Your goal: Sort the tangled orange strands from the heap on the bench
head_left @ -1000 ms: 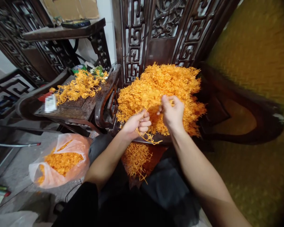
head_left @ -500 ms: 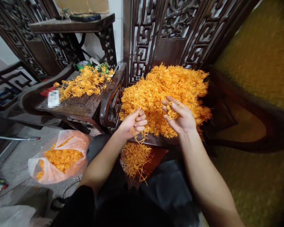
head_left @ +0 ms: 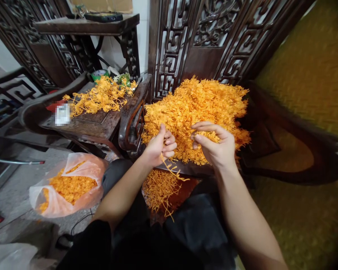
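My left hand [head_left: 162,146] is closed around a thin orange branched stem [head_left: 173,170], which hangs below the fist with short side twigs. To its right, my right hand [head_left: 215,144] has its fingers curled, with thumb and fingertips close together. Orange bits show between those fingers; whether they are held or belong to the heap behind is hard to tell. Both hands are in front of a big heap of frilly orange sprigs [head_left: 197,105] on a dark wooden chair seat. Under the left hand, a bunch of bare orange stems [head_left: 159,189] lies between my knees.
On the left, another wooden chair [head_left: 101,125] bears a looser bunch of orange sprigs [head_left: 101,93] and a green tape roll [head_left: 99,74]. A clear plastic bag [head_left: 67,187] of orange pieces stands on the floor. Behind are a small table [head_left: 87,26] and a carved screen [head_left: 205,62].
My right hand has turned, bringing its thumb and fingertips closer together. The stem below my left hand now swings out to the right. The view has shifted slightly.
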`<state>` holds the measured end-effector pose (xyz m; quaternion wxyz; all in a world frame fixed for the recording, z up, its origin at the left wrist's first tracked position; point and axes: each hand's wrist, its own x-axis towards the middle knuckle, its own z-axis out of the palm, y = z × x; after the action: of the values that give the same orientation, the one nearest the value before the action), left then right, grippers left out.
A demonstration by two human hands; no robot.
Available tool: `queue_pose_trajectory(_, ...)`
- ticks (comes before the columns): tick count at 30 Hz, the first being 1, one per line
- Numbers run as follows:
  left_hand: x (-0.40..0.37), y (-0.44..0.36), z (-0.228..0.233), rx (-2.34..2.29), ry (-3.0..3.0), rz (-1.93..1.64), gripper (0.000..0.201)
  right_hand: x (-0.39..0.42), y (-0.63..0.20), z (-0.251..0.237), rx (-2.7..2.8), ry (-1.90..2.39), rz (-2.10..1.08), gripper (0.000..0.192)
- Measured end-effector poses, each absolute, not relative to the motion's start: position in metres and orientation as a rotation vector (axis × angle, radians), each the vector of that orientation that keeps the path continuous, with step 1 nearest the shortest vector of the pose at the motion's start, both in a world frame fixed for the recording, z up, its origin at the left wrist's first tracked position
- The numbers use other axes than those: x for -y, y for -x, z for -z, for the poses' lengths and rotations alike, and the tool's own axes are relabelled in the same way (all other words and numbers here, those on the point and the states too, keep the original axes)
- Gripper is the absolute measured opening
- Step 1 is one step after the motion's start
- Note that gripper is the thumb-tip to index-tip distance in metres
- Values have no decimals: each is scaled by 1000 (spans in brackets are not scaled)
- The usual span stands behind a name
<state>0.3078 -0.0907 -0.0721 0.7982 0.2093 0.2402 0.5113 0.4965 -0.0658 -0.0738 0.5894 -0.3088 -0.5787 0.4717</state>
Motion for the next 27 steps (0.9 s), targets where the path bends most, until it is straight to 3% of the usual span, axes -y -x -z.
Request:
queue_pose_trajectory(4,96,-317,74,-690,-780,-1280,48,71,-496,71,1632,815,-668,14)
queue_pose_trajectory(8,98,-317,73,-890,-1094,-1308,29,76,-495,68,1858,795,-410,10)
queue_pose_trajectory(11,96,-311,73,-1058,-1314,-1258,16,78,-497,71,1984,773,-358,14)
queue_pose_trajectory(19,103,-302,66,-1002,-1442,-1145,16,78,-503,71,2018,703,-496,17)
queue_pose_trajectory(24,119,-298,51,-771,-1263,-1225,38,47,-524,81,1441,1073,-437,3)
queue_pose_trajectory(27,114,-297,63,-873,-1337,-1060,41,-6,-553,87,1174,1150,-481,10)
